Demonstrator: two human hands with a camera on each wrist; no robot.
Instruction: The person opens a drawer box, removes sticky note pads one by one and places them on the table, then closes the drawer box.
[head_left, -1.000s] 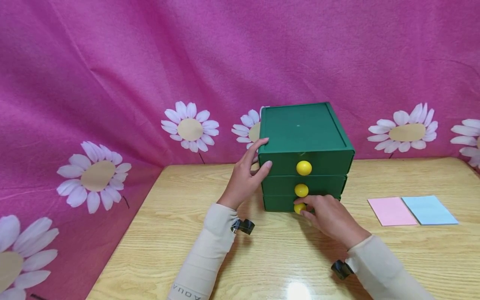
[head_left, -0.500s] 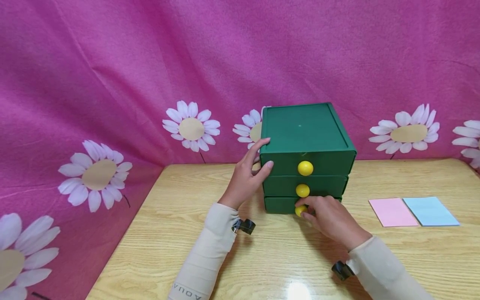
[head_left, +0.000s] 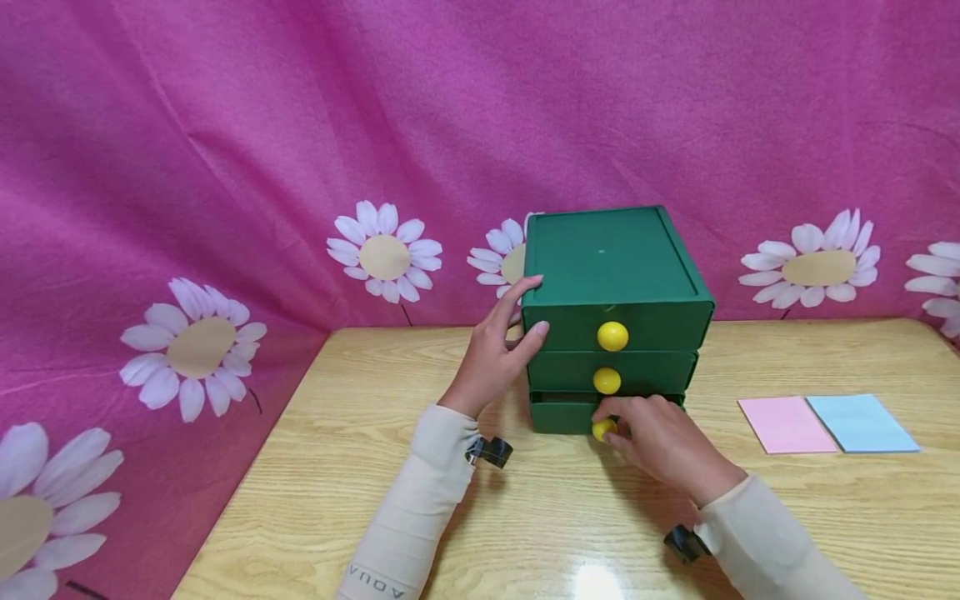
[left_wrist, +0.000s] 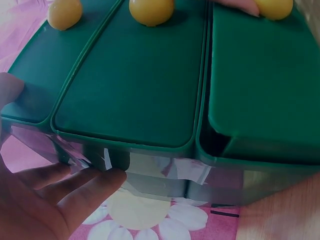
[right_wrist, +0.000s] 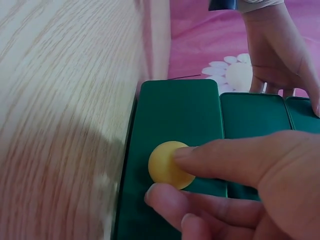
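Note:
A green cabinet of three stacked drawers (head_left: pixel 611 258), each with a round yellow knob, stands on the table. My left hand (head_left: pixel 491 358) rests at its left front corner, thumb on the top drawer's face and fingers spread along the side. With thumb and fingers, my right hand (head_left: pixel 660 437) pinches the bottom knob (right_wrist: pixel 165 162). The bottom drawer (left_wrist: pixel 265 85) sticks out a little past the two above, leaving a dark gap behind its front. Both the middle knob (head_left: pixel 607 381) and the top knob (head_left: pixel 612 337) are untouched, their drawers flush.
Right of the cabinet, a pink sticky-note pad (head_left: pixel 786 425) and a light blue pad (head_left: pixel 862 422) lie side by side on the wooden table (head_left: pixel 360 467). Behind hangs a magenta cloth (head_left: pixel 420 108) printed with white daisies, close to the cabinet's back.
The bottom drawer has slid out toward me, with my right hand pinching its knob, and a gap has opened above its front. My left hand stays at the cabinet's corner.

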